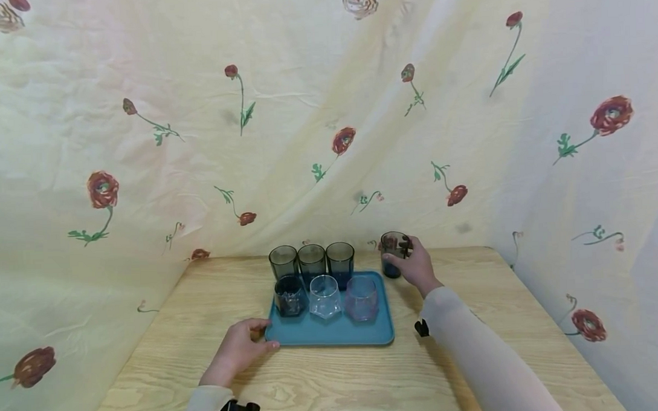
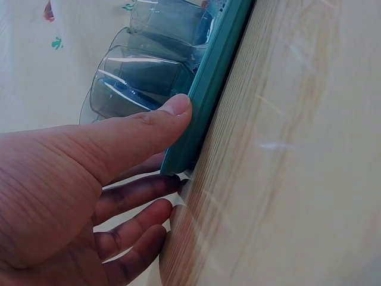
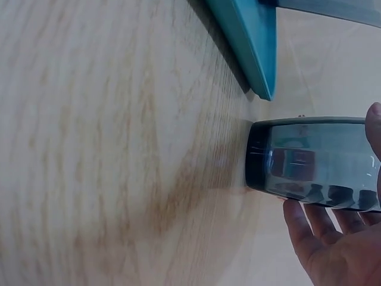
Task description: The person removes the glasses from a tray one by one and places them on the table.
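Note:
A blue tray [image 1: 333, 333] lies on the wooden table. My left hand [image 1: 241, 347] holds its front left corner, the thumb on the rim and the fingers spread beside and below the edge in the left wrist view. To the right of the tray, my right hand [image 1: 418, 267] grips a tall smoky-grey glass [image 3: 315, 152] by its side, thumb and fingers around it. The glass is upright, its base at or just above the table; contact is hard to tell. On the tray's front row stand a short dark glass [image 1: 290, 299], a clear glass [image 1: 325, 299] and a pinkish glass [image 1: 361, 301].
Behind the short glasses stand three tall smoky glasses [image 1: 312, 263] in a row at the tray's back edge. A flowered cloth [image 1: 304, 109] hangs behind and at both sides of the wooden table [image 1: 324, 387].

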Available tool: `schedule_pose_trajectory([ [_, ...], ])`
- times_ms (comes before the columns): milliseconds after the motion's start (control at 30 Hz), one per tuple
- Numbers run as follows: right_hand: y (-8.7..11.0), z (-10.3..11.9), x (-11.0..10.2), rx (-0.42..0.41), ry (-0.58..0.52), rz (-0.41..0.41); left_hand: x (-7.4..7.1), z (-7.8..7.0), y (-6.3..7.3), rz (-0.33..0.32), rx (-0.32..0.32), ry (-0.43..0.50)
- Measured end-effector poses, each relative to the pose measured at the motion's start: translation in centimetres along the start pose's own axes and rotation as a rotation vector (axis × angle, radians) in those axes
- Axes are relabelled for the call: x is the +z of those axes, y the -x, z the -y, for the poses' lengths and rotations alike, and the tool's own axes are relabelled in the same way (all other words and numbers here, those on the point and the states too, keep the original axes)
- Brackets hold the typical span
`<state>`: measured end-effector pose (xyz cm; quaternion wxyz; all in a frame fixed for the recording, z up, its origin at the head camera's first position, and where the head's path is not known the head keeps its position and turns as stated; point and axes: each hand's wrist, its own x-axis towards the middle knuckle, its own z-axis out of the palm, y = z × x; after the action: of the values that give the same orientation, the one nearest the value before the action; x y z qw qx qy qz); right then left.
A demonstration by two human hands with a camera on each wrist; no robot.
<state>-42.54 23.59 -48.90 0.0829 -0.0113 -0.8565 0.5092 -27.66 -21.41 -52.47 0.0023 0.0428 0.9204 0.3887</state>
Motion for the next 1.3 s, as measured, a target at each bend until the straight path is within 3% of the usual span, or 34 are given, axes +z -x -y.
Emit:
schedule_pose_trajectory([
  [467,0.0,0.2,-0.1,-0.003,0.069,0.032,0.2,0.4,-0.2,0.001,0.010,-0.013],
  [667,0.2,-0.8,-0.1,0.047,0.017,0.081,0.2,0.0,0.0,0.004,0.000,-0.011],
  [833,0.7,-0.5,-0.1,-0.005,-0.056,0.039,0.2,0.1,-0.1,0.009,0.000,0.002],
  [1300,1.3,3.2,-0.1,-0.164,0.068,-0.138,-0.1,0.0,0.1,0.011,0.001,0.010],
])
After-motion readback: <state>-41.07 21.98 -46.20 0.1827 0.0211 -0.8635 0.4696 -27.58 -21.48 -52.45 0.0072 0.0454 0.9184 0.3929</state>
